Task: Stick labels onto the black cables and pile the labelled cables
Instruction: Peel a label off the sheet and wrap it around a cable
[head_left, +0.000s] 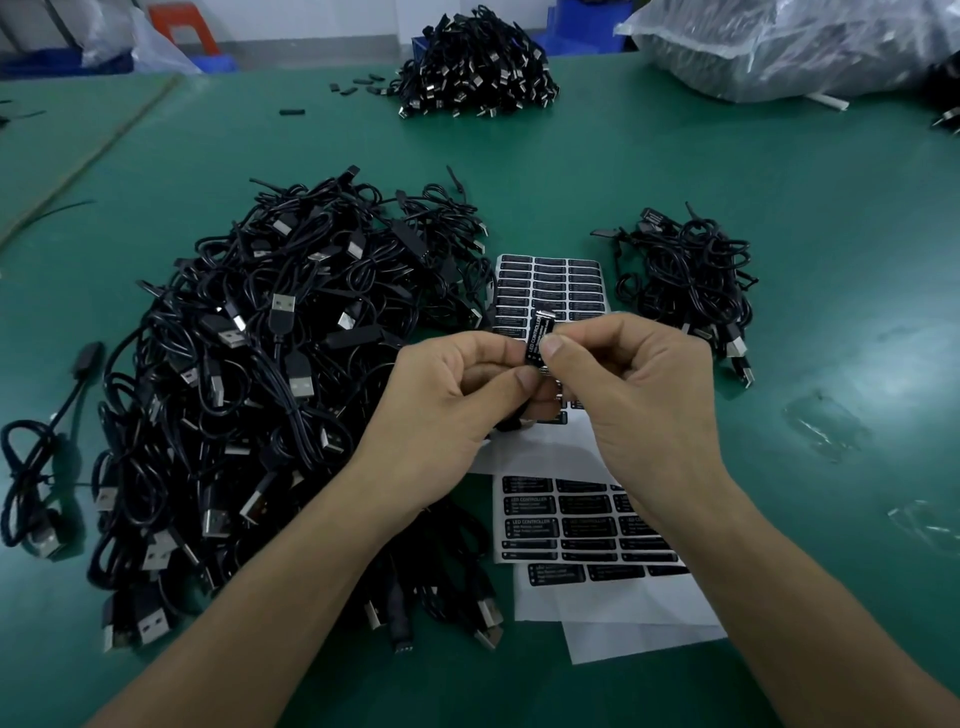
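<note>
Head camera shows your green table (810, 208) running back to its far edge, where a distant heap of cables (478, 67) and clear plastic bags (779, 47) sit. A diagonal seam (104, 140) crosses the far left corner. Bare table lies to your right, broken only by scraps of clear film (826, 426), and in the wide strip between the near piles and the far heap.

On your left, the big pile of black cables (270, 364) crowds right up to your left forearm, with one stray cable (31, 467) beyond it. The small pile (691, 280) sits just past your right hand (639, 384), near but apart. An upper label sheet (550, 283) lies under and beyond your hands. A lower label sheet (566, 525) lies between your forearms.

The cable's black controller block (540, 340) stands nearly upright above the upper sheet, its LED CONTROLLER label facing you. Your left hand (447, 400) pinches its lower end with curled fingers and thumb. Your right thumb and forefinger pinch its upper part, the other fingers curled in. Both wrists angle inward, the hands nearly touching.
</note>
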